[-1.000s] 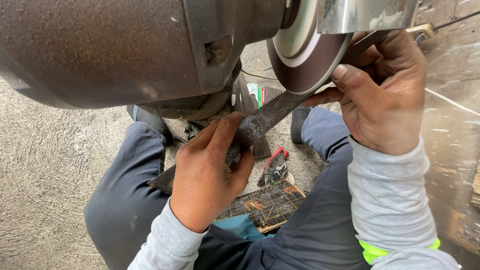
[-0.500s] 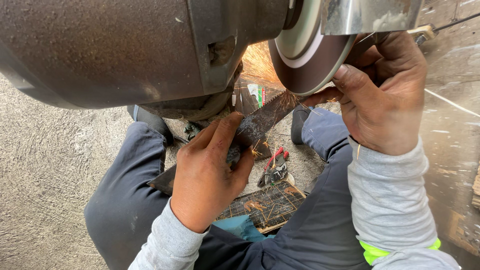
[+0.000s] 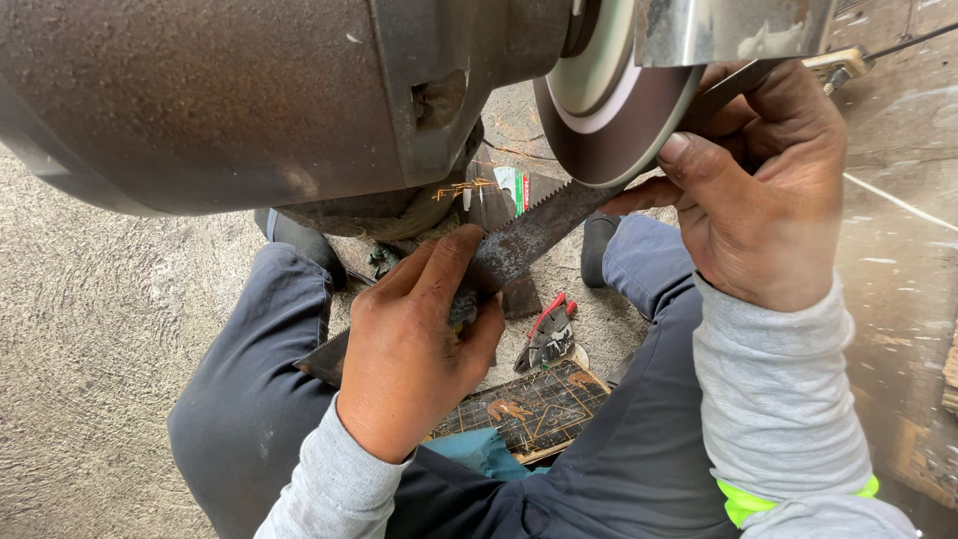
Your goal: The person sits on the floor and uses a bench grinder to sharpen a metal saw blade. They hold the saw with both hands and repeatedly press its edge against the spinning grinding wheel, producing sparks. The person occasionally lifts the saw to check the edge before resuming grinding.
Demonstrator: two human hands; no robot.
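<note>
A big rusty motor housing [image 3: 230,100] is filling the upper part of the view and is hiding much of the floor behind it. At its right end a grinding wheel [image 3: 619,110] is sitting under a shiny metal guard [image 3: 728,30]. Below, on the concrete floor [image 3: 90,319] between the person's legs in dark trousers, red-handled snips [image 3: 549,334] are lying just beside a dark gridded mat [image 3: 529,404]. The saw blade [image 3: 529,235], dark and toothed, is running slanted from lower left to upper right, and its toothed edge is touching the lower rim of the wheel, where a few orange sparks [image 3: 464,187] are flying to the left. The left hand [image 3: 414,344] is gripping the lower part of the blade with closed fingers. The right hand [image 3: 758,190] is holding the upper end, fingers closed around it, thumb lying close to the wheel.
</note>
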